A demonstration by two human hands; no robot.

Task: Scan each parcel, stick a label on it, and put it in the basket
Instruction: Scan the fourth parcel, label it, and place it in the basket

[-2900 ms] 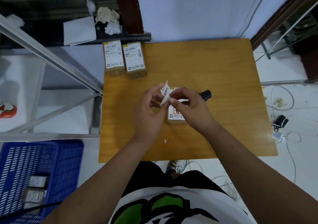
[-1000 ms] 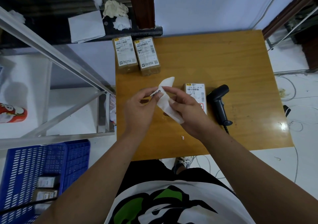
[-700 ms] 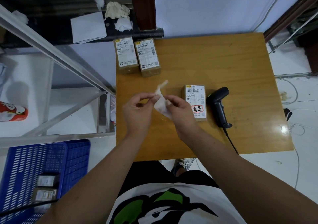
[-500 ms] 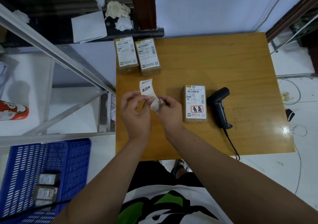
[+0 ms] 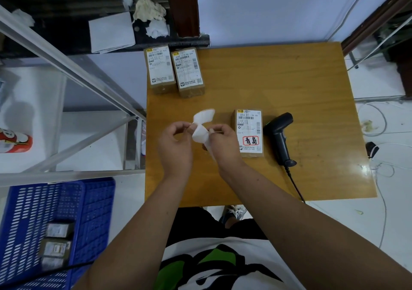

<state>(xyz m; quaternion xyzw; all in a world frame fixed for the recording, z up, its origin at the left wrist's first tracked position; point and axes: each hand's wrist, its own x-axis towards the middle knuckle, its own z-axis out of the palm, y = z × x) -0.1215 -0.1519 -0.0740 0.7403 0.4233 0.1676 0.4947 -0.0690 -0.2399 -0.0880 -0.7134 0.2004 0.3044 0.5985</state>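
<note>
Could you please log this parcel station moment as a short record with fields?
left hand: pinching white label strip
right hand: pinching the same strip
nearest parcel: flat on table, red stamp on its label, beside right hand
scanner: lying on table, right of that parcel
waiting parcels: two, side by side at far left corner
basket: blue, on floor at left, parcels inside

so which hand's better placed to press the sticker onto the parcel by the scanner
Probably the right hand. It sits directly beside the parcel, while the left hand is farther away on the other side. Both hands pinch the white label strip, so the left would need to release it first.
</note>
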